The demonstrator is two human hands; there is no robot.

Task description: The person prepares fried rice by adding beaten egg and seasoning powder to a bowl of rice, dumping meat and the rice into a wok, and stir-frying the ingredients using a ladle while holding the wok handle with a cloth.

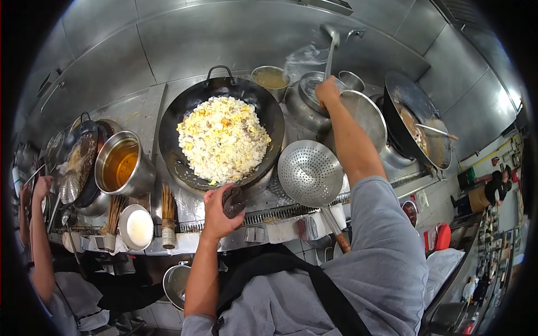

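A large black wok holds a heap of fried rice with yellow egg pieces and brown bits. My left hand is closed around a dark folded cloth at the wok's near rim; any handle beneath is hidden. To the right, my right hand grips the long handle of a ladle, whose bowl is raised near the back wall. Below that hand stands a metal pot. A clear, water-like splash shows left of the ladle.
A perforated strainer lies right of the wok. Another wok stands at far right. On the left are a pot of amber liquid, a bowl of white liquid and bamboo brushes. A co-worker's hand works at far left.
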